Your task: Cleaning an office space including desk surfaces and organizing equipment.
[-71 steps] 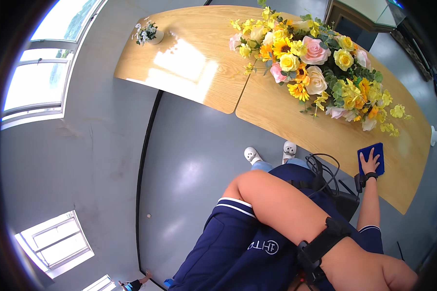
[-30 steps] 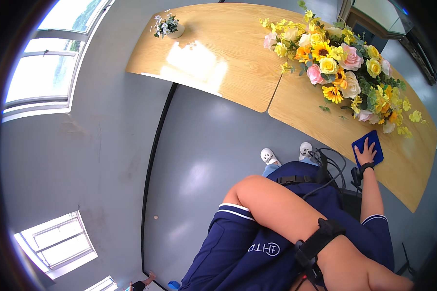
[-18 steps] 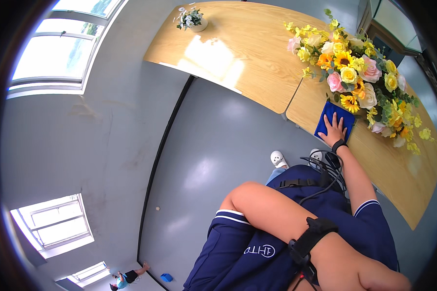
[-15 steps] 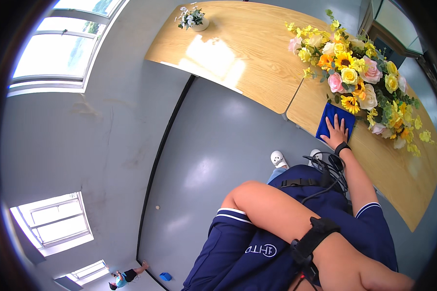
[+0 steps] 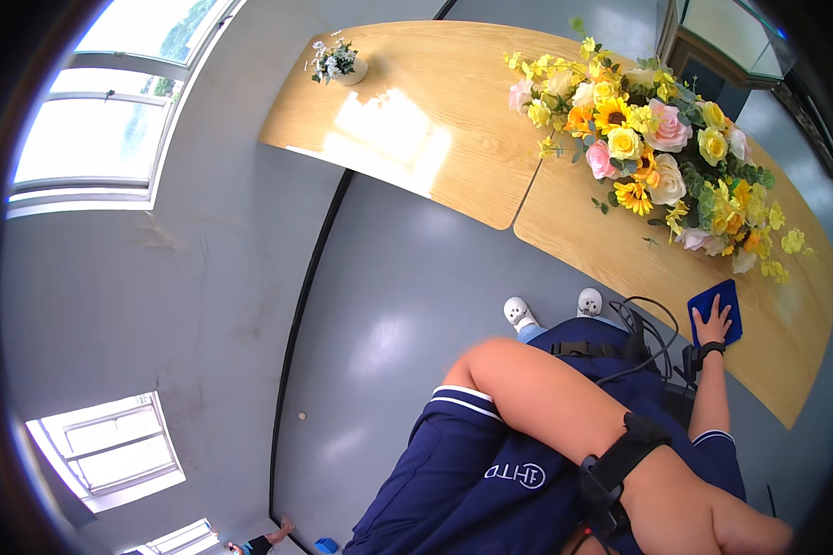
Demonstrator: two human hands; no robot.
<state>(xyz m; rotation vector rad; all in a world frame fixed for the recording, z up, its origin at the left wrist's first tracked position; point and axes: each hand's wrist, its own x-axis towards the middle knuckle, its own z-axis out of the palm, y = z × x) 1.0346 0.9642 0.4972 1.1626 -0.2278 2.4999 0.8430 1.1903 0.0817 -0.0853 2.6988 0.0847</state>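
On the right part of the wooden table (image 5: 791, 356), near its front edge, lies a folded blue cloth (image 5: 705, 304). My right hand (image 5: 713, 328) rests flat on it, its fingers spread and stretched out. A black band circles that wrist. My left forearm, with a black strap and a small device on it, is bent across my chest. Of my left hand (image 5: 745, 523) only part shows beyond the strap at the lower right; its fingers are hidden. Just beyond the cloth stands a large bouquet (image 5: 668, 180) of yellow, pink, cream and orange flowers.
A small potted plant (image 5: 352, 72) with pale flowers stands at the table's far left. A seam (image 5: 526, 194) divides the tabletop. Black cables (image 5: 668, 319) hang at my waist by the table edge. A glass case (image 5: 736, 32) is behind. Another person (image 5: 261, 544) is low at left, near a blue object (image 5: 327, 546).
My right hand and the cloth under it have slid right along the table, away from below the bouquet. The view has shifted slightly. My left arm stays bent.
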